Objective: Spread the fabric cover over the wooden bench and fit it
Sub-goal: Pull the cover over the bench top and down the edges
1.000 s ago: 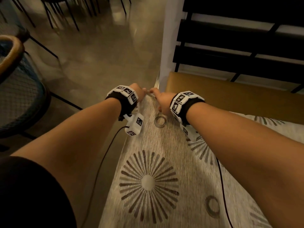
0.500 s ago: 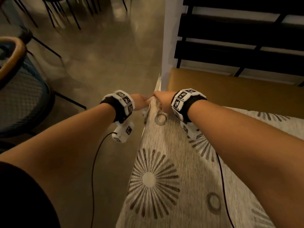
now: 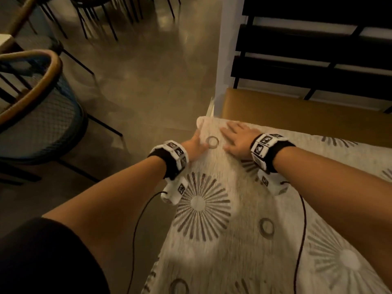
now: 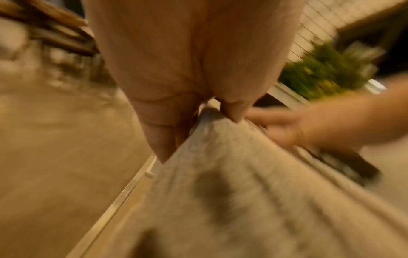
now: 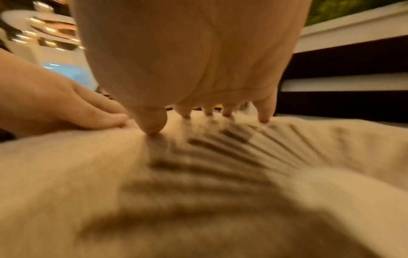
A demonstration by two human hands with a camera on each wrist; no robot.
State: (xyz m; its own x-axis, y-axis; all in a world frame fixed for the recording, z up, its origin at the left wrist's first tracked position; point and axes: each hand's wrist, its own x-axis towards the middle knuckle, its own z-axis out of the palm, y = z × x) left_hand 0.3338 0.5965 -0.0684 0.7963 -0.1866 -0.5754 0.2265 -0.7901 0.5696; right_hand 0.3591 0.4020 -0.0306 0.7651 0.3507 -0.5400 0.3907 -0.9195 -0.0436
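Observation:
The pale fabric cover (image 3: 224,219) with grey sunburst and ring prints lies along the wooden bench (image 3: 297,107), whose far strip shows bare. Its far corner sits at the bench's left end. My right hand (image 3: 237,139) lies flat on the cover near that corner, fingers spread, and the right wrist view shows its fingertips (image 5: 263,118) pressing the cloth. My left hand (image 3: 196,142) rests along the cover's left edge. There its thumb (image 4: 234,111) is on top and its straight fingers (image 4: 161,139) run down the side.
A white post (image 3: 227,56) and dark backrest slats (image 3: 307,45) stand behind the bench. To the left, a wicker chair (image 3: 38,115) and black chair legs (image 3: 93,22) stand on the glossy floor (image 3: 148,81). Wrist-camera cables trail over the cover.
Both hands were pinching the cover's far corner together. They have let go, moved apart, and now lie flat on the cloth, which has settled on the bench end.

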